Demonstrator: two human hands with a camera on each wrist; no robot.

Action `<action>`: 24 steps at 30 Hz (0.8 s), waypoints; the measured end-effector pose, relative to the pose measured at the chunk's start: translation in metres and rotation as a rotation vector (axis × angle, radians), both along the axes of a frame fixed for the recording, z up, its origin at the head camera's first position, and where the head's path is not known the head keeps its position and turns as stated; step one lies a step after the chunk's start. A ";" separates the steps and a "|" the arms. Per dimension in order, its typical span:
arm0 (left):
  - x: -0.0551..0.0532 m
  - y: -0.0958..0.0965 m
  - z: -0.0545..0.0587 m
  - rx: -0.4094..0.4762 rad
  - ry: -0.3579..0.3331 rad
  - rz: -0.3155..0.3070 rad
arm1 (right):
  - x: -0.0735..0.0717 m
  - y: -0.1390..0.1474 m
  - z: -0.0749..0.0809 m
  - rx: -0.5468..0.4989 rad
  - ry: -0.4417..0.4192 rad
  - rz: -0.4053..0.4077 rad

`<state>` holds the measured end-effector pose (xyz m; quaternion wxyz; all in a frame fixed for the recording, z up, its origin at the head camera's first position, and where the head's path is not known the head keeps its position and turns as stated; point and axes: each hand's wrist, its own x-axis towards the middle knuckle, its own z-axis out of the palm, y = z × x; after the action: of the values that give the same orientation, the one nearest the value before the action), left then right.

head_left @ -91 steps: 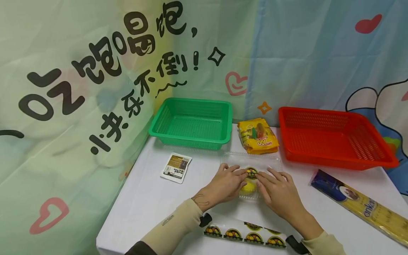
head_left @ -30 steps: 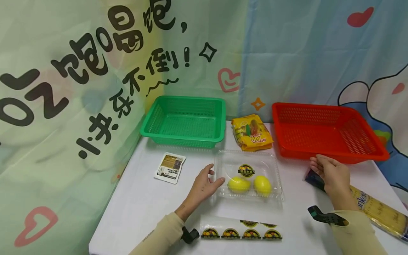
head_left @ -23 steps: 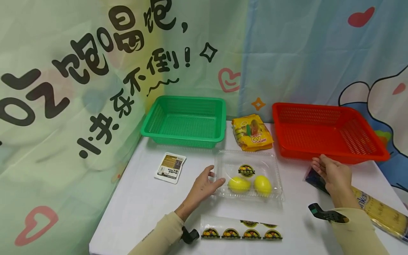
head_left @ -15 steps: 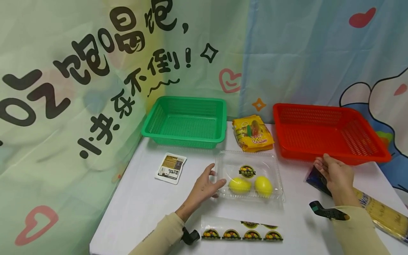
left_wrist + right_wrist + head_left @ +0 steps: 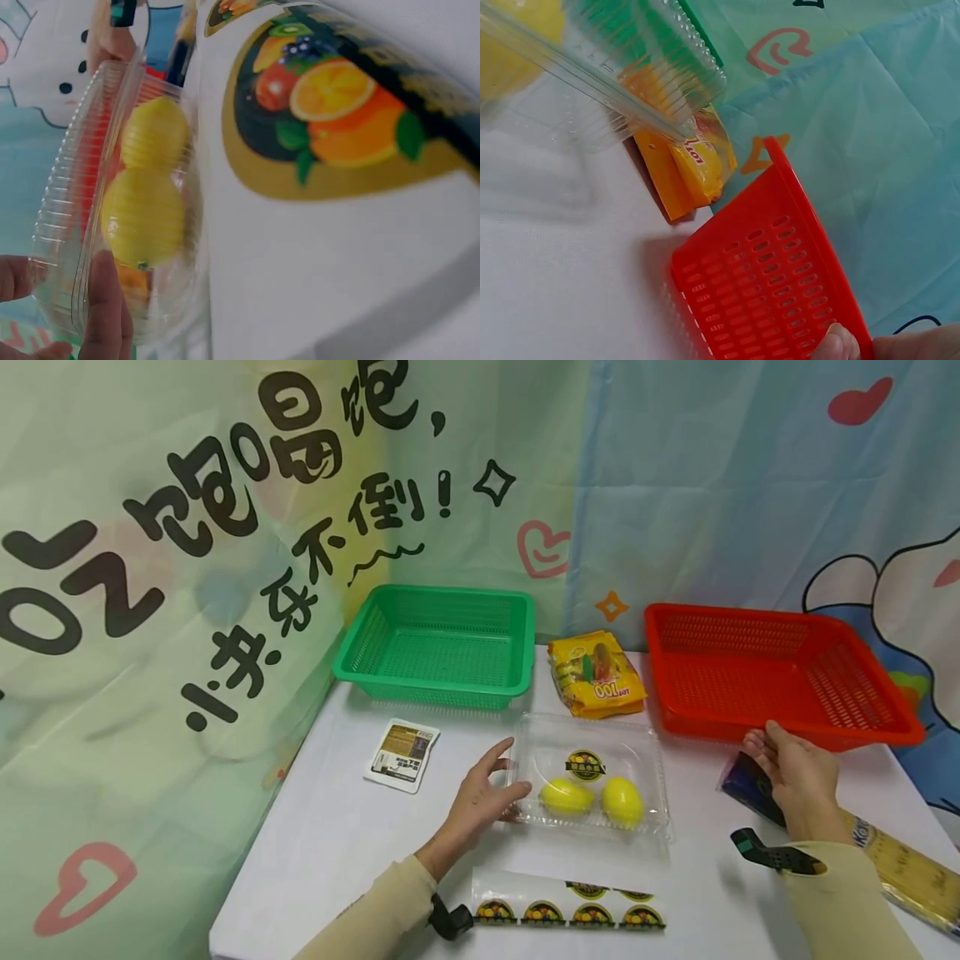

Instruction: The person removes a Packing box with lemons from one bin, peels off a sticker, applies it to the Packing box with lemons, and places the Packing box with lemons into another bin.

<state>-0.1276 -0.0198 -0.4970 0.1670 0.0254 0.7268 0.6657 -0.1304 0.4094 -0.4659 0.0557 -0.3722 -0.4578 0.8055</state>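
A clear plastic clamshell box (image 5: 536, 742) lies shut on the white table. It holds two lemons (image 5: 622, 802) and has a round fruit sticker (image 5: 585, 766) on its lid. My left hand (image 5: 477, 802) grips the box's left side, thumb over the lid edge; some fingertips are hidden behind the plastic. In the left wrist view, the box (image 5: 56, 225) sits between thumb and fingers. At the right, my right hand (image 5: 802, 777) pinches the front rim of a red basket (image 5: 701, 724). The right wrist view shows thumb and finger on the rim of this basket (image 5: 765, 292).
A green basket (image 5: 442, 689) stands at the back left. Between the baskets is a yellow snack bag (image 5: 598, 677). A strip of fruit stickers (image 5: 567, 906) lies in front, a small white packet (image 5: 402, 756) at left. Spaghetti (image 5: 911, 872) lies partly under my right arm.
Three seconds ago both hands pressed the lid around the sticker. My right hand has since moved to the red basket's rim, my left to the box's left side. Lately the box has shifted slightly.
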 end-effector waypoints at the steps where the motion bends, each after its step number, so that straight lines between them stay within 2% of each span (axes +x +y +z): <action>1: 0.000 0.000 0.000 0.000 -0.001 0.004 | 0.000 0.000 0.000 -0.004 0.000 0.000; 10: -0.005 -0.001 0.003 0.017 -0.007 0.039 | 0.000 -0.002 0.000 -0.002 0.026 -0.016; 18: -0.009 -0.002 0.011 0.025 -0.011 0.036 | 0.000 0.000 0.000 -0.016 0.018 -0.019; 24: -0.012 -0.001 0.023 0.049 0.006 0.023 | 0.000 0.001 0.001 -0.032 0.010 -0.006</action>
<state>-0.1401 -0.0206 -0.4735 0.1566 0.0231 0.7111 0.6850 -0.1306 0.4106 -0.4653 0.0544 -0.3701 -0.4436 0.8144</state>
